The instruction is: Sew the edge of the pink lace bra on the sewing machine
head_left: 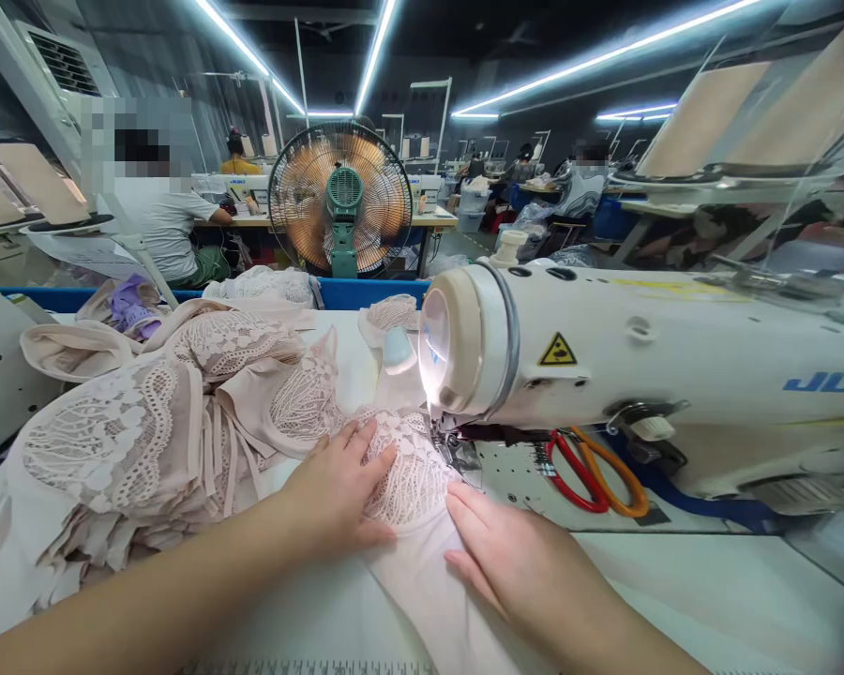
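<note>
A pale pink lace bra cup (412,478) lies on the sewing table, its upper edge at the needle area of a white sewing machine (577,347). Plain fabric trails from the cup toward me. My left hand (341,483) rests flat on the cup's left side, fingers spread. On the lower right edge lies my right hand (503,544), fingers stretched out and touching the fabric beside the presser foot (460,455). The machine's lamp lights the lace brightly. Under the machine head the needle itself is too small to make out.
Stacked lace bra pieces (113,441) cover the table's left side. Scissors with red and orange handles (597,478) lie under the machine arm. A large fan (341,197) stands beyond the blue table edge (366,294). Co-workers sit at machines farther back. A ruler strip (309,667) runs along the front.
</note>
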`<state>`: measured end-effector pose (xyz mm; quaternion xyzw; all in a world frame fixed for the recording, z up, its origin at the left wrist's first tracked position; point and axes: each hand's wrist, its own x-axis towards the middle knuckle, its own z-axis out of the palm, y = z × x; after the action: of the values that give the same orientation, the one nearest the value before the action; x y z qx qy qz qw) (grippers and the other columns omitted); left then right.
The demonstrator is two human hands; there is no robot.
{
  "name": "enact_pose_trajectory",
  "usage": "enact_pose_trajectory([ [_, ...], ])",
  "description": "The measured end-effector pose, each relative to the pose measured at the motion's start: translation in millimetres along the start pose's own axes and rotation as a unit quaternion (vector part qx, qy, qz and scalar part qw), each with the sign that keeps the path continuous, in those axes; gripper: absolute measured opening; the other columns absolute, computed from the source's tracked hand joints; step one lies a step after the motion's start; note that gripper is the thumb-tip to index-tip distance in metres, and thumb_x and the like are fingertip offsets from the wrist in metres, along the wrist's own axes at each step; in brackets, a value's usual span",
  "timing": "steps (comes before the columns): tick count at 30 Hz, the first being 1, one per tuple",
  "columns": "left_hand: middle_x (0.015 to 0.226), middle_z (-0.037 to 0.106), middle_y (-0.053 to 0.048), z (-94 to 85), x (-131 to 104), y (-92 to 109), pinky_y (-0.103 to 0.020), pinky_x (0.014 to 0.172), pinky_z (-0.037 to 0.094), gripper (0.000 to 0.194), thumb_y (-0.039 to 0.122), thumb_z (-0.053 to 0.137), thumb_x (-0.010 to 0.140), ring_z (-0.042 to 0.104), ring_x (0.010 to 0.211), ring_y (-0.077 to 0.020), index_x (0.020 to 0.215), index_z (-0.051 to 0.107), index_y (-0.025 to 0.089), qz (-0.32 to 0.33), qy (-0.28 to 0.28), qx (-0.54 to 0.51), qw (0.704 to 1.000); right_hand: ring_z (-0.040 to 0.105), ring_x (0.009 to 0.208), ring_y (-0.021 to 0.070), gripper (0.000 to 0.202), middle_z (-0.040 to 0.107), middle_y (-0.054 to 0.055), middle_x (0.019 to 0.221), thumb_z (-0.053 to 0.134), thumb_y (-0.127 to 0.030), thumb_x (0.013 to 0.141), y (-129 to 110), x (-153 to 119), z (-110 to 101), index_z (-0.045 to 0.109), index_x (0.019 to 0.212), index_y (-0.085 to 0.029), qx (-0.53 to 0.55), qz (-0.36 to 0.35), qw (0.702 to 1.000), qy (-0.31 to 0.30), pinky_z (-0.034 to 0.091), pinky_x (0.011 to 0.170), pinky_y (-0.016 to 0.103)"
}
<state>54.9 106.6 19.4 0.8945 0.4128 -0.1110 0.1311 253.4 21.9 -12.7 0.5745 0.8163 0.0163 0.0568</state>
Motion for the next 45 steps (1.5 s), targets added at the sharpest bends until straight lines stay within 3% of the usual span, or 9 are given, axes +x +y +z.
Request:
enact_pose_trajectory([
  [6,0.154,0.013,-0.021,-1.9,11.7,-11.5,-0.054,0.11,0.024,0.087,0.055,0.067,0.074,0.014,0.14,-0.0396,0.145,0.031,0.018,0.027,0.006,0.028,0.999,0.07,0.075,0.0263,0.051,0.051,0.01,0.138,0.052,-0.03,0.086,-7.0,4.4,-5.4,0.051,0.131,-0.008,-0.017,0.034,0.999,-0.033,0.061,0.056,0.038],
  [13,0.154,0.012,-0.02,-8.7,37.9,-37.1,-0.051,0.111,0.024,0.091,0.054,0.071,0.071,0.016,0.14,-0.0387,0.145,0.031,0.019,0.095,0.012,0.04,0.995,0.069,0.068,0.0226,0.056,0.044,0.008,0.142,0.055,-0.035,0.085,-10.7,6.9,4.0,0.048,0.134,-0.009,-0.038,0.045,0.998,-0.01,0.058,0.048,0.036],
  [19,0.153,0.02,-0.017,-17.2,51.0,-46.6,-0.047,0.11,0.029,0.093,0.051,0.075,0.068,0.021,0.139,-0.0377,0.145,0.031,0.023,0.126,0.0,0.025,0.992,0.068,0.066,0.0215,0.057,0.05,0.011,0.137,0.058,-0.042,0.082,-12.5,3.7,16.9,0.055,0.129,-0.01,-0.06,0.025,0.995,0.072,0.056,0.051,0.033],
  [26,0.146,0.032,-0.016,-27.4,60.6,-46.5,-0.042,0.105,0.034,0.091,0.047,0.075,0.07,0.032,0.132,-0.036,0.146,0.029,0.025,0.103,-0.028,0.012,0.994,0.066,0.063,0.02,0.052,0.06,0.007,0.128,0.064,-0.044,0.077,-8.0,4.6,23.2,0.064,0.118,-0.012,-0.048,0.016,0.986,0.156,0.054,0.049,0.033],
  [32,0.135,0.044,-0.013,-33.8,65.8,-47.3,-0.041,0.098,0.041,0.08,0.051,0.07,0.07,0.043,0.124,-0.0355,0.14,0.041,0.026,0.092,-0.024,0.023,0.995,0.065,0.059,0.0179,0.05,0.068,0.005,0.117,0.072,-0.044,0.069,-5.8,-0.3,22.2,0.069,0.108,-0.012,-0.034,0.001,0.974,0.222,0.052,0.046,0.031],
  [35,0.13,0.048,-0.013,-36.6,65.0,-47.4,-0.042,0.096,0.043,0.071,0.048,0.067,0.071,0.045,0.122,-0.0352,0.135,0.047,0.023,0.097,0.004,0.038,0.995,0.067,0.064,0.0187,0.051,0.068,0.005,0.118,0.073,-0.042,0.068,-4.5,-5.6,23.3,0.068,0.108,-0.012,-0.009,-0.002,0.975,0.222,0.053,0.048,0.032],
  [40,0.123,0.055,-0.014,-33.0,45.5,-25.9,-0.048,0.093,0.046,0.05,0.028,0.06,0.075,0.048,0.118,-0.0355,0.124,0.054,0.02,0.079,0.09,0.069,0.99,0.068,0.069,0.0204,0.047,0.067,0.005,0.119,0.072,-0.04,0.07,-0.7,-21.6,23.8,0.066,0.109,-0.015,0.008,-0.017,0.975,0.222,0.054,0.05,0.034],
  [43,0.124,0.057,-0.013,-11.5,21.0,3.5,-0.042,0.093,0.049,0.041,0.013,0.045,0.081,0.053,0.114,-0.0271,0.122,0.053,0.017,0.119,0.186,0.029,0.975,0.067,0.077,0.0194,0.039,0.069,0.0,0.114,0.07,-0.033,0.072,5.6,-36.6,19.9,0.065,0.109,-0.02,0.025,-0.043,0.977,0.209,0.057,0.062,0.031],
  [45,0.125,0.057,-0.014,10.9,5.8,23.9,-0.038,0.091,0.051,0.038,0.018,0.039,0.088,0.056,0.111,-0.0251,0.123,0.052,0.015,0.169,0.194,0.014,0.966,0.066,0.084,0.0185,0.039,0.069,-0.002,0.113,0.07,-0.029,0.071,10.5,-46.4,16.9,0.064,0.109,-0.023,0.042,-0.063,0.977,0.201,0.056,0.073,0.029],
])
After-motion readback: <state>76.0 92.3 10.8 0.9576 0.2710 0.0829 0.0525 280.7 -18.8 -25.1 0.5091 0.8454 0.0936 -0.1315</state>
